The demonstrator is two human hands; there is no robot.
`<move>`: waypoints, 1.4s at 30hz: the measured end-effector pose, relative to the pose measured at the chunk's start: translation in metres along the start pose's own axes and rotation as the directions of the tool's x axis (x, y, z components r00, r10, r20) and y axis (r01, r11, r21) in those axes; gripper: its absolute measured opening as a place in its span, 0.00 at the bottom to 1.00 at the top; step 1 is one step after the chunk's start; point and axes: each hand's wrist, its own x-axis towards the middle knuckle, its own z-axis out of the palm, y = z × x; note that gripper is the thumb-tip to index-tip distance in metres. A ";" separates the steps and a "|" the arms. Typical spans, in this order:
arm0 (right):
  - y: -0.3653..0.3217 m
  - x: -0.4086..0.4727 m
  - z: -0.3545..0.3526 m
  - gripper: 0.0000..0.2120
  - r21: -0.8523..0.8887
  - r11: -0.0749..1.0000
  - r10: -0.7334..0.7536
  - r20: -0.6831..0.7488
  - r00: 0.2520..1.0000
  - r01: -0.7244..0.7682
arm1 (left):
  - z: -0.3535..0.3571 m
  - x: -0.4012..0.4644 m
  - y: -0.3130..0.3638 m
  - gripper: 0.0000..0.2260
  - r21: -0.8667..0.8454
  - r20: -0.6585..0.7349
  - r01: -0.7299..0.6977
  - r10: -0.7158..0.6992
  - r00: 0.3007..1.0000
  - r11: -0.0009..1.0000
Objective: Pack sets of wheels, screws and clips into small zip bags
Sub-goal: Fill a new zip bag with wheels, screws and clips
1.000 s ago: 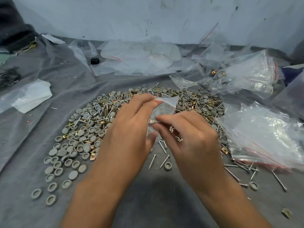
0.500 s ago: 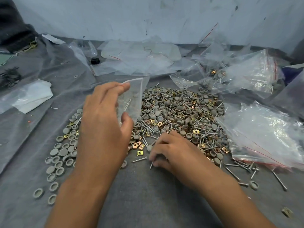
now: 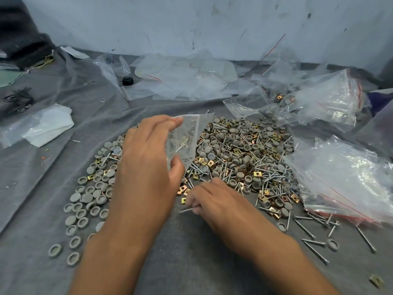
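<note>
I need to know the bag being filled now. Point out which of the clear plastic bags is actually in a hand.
The small zip bag, pinched upright by the left hand over the parts pile; every other bag lies flat or crumpled on the grey cloth.

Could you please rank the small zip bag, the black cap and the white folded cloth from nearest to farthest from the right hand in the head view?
From the right hand:
1. small zip bag, just above, held by the left hand.
2. black cap, far back left.
3. white folded cloth, far left.
</note>
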 end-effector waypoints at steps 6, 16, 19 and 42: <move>0.021 -0.004 -0.019 0.13 0.092 0.990 0.121 -0.224 0.967 -0.103 | 0.003 0.000 0.004 0.28 0.012 0.076 -0.028 0.027 0.997 1.000; 0.006 0.004 -0.004 0.05 -0.126 0.991 0.044 -0.010 0.999 -0.045 | 0.003 0.001 0.000 0.28 0.006 0.051 -0.004 0.004 0.999 1.000; 0.004 -0.003 -0.008 0.05 -0.207 0.978 0.004 -0.053 0.999 -0.014 | 0.004 0.000 0.001 0.28 0.006 0.069 -0.008 0.008 0.998 1.000; -0.009 0.001 -0.037 0.10 -0.121 0.985 0.004 -0.688 0.726 -0.120 | 0.014 -0.005 0.018 0.32 0.041 0.185 -0.149 0.140 0.973 0.988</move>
